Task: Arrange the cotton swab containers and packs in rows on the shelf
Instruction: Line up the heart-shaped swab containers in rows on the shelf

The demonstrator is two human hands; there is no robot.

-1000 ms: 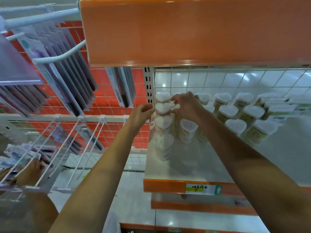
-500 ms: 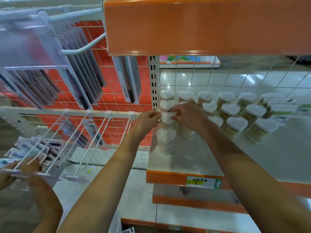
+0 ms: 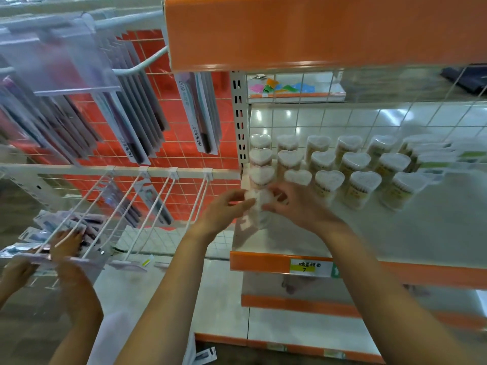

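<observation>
Both hands, left hand [image 3: 226, 206] and right hand [image 3: 297, 204], pinch one heart-lidded container [image 3: 259, 204] between their fingertips at the shelf's [image 3: 369, 233] front left corner, just before the rows [image 3: 329, 164].

Front container [image 3: 259, 204] blurred (fingers cover it), right packs [image 3: 434, 156] smeared

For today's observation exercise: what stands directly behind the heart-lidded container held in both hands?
Behind the held container, three more heart-lidded containers line up toward the wire grid back. The left hand and right hand cover its sides.
</observation>
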